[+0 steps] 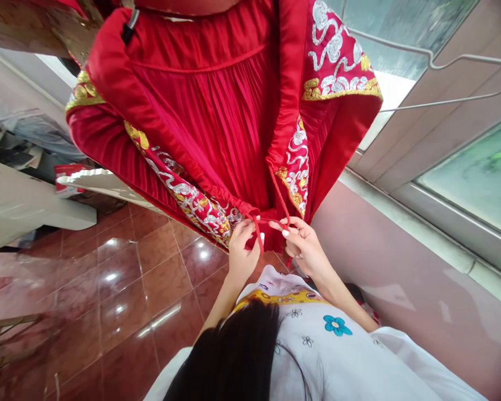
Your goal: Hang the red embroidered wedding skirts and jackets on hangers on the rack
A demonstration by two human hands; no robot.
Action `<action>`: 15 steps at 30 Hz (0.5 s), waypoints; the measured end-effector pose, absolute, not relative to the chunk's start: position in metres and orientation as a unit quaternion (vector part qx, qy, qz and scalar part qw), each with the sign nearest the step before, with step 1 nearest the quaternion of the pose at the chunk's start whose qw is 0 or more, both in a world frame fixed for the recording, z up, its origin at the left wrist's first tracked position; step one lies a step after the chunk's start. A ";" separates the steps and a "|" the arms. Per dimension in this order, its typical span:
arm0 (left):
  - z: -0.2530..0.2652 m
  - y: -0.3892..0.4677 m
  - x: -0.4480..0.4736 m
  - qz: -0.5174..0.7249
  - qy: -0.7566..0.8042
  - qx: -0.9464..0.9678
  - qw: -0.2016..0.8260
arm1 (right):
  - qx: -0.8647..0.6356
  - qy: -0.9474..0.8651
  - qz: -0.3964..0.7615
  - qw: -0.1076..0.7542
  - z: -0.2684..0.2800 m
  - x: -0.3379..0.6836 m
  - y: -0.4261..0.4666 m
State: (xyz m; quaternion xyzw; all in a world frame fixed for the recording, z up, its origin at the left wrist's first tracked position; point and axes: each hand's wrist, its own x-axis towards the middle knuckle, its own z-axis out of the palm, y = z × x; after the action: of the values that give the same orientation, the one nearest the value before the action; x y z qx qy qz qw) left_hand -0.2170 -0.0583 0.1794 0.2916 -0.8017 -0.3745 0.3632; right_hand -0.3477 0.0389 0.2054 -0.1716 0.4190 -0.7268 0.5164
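A red pleated skirt hangs in front of me, its panels embroidered in silver and gold. From its edges come red drawstrings that meet low in the middle, between my hands. My left hand pinches the drawstring at the left edge, with a loose end hanging down past the fingers. Close beside it on the right, my right hand has thumb and fingers closed on the other stretch of drawstring. A short piece of cord runs between the two hands. A black and silver clip grips the skirt's upper left.
A wire hanger juts across the upper right, before the window and its ledge. Left stands a pale cabinet with clutter behind it. Glossy reddish tiles cover the floor; a wooden stool is at lower left.
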 end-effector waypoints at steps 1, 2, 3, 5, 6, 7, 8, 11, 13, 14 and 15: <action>0.182 -0.058 -0.217 -0.300 -0.836 0.299 0.349 | -0.172 0.423 -0.725 0.515 0.206 -0.349 0.039; 0.184 -0.057 -0.217 -0.237 -0.864 0.304 0.324 | -0.177 0.431 -0.719 0.515 0.206 -0.350 0.039; 0.185 -0.057 -0.217 -0.188 -0.887 0.308 0.289 | -0.185 0.442 -0.709 0.517 0.207 -0.350 0.039; 0.185 -0.056 -0.218 -0.132 -0.915 0.315 0.218 | -0.206 0.469 -0.683 0.521 0.211 -0.351 0.039; 0.185 -0.055 -0.218 -0.117 -0.923 0.314 0.188 | -0.216 0.483 -0.670 0.522 0.213 -0.352 0.038; 0.185 -0.055 -0.217 -0.109 -0.930 0.311 0.165 | -0.226 0.496 -0.659 0.518 0.214 -0.354 0.038; 0.185 -0.054 -0.215 -0.110 -0.933 0.308 0.149 | -0.240 0.510 -0.650 0.509 0.216 -0.357 0.038; 0.191 -0.052 -0.202 -0.148 -0.917 0.340 0.145 | -0.331 0.555 -0.614 0.454 0.223 -0.368 0.041; 0.202 -0.052 -0.185 -0.164 -0.888 0.399 0.159 | -0.410 0.583 -0.570 0.409 0.231 -0.375 0.046; 0.209 -0.053 -0.175 -0.156 -0.874 0.429 0.166 | -0.440 0.594 -0.550 0.388 0.237 -0.378 0.049; 0.217 -0.054 -0.163 -0.136 -0.863 0.454 0.177 | -0.463 0.605 -0.534 0.367 0.245 -0.381 0.053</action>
State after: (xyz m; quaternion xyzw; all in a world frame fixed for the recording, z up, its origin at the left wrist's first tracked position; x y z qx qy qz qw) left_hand -0.1625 -0.0541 0.2173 0.4536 -0.8628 -0.1363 0.1770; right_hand -0.3814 0.0531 0.2445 -0.4629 0.6051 -0.5341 0.3666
